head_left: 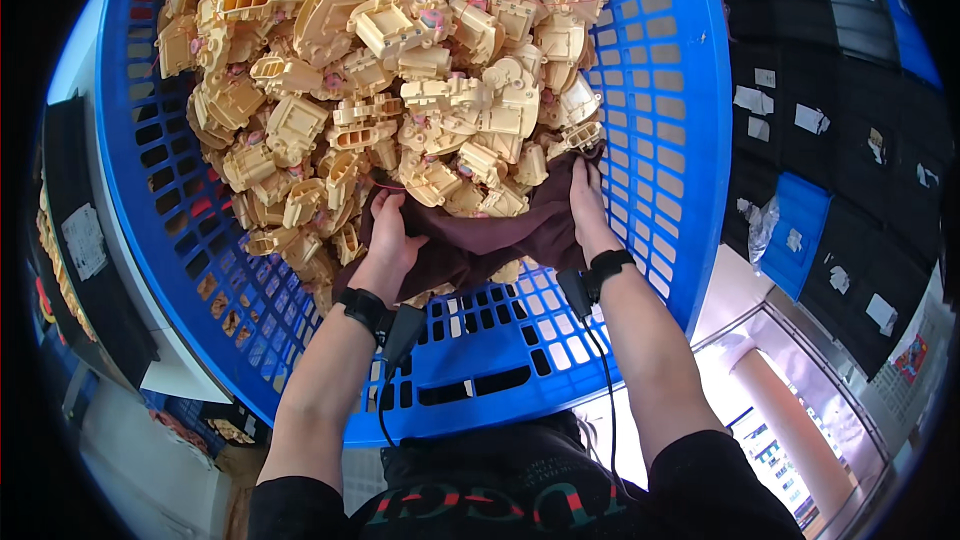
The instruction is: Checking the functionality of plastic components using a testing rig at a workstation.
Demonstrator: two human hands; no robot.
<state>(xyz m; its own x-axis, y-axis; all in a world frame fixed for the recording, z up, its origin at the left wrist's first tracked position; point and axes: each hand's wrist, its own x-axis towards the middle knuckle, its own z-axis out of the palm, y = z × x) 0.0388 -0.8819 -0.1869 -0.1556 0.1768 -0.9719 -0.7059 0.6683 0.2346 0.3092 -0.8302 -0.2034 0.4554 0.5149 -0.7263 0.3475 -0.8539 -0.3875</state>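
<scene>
A dark maroon cloth (500, 232) stretches between my two hands inside a large blue plastic basket (712, 140). My left hand (392, 240) is closed on the cloth's left end, thumb toward the middle. At the cloth's right end, my right hand (588, 202) grips it close to the basket's right wall, its fingers partly hidden by the fabric. Beyond the cloth lies a heap of cream plastic housings (400, 30), some with pink parts and thin red wires. The cloth's far edge lies against the nearest housings, and a few more show beneath it.
Stacked black crates (790, 80) with paper labels stand on the right, around a blue bin (795, 230). Another black crate (85, 240) is at the left. From the black bands on my wrists, cables (608, 380) hang over the basket's near rim.
</scene>
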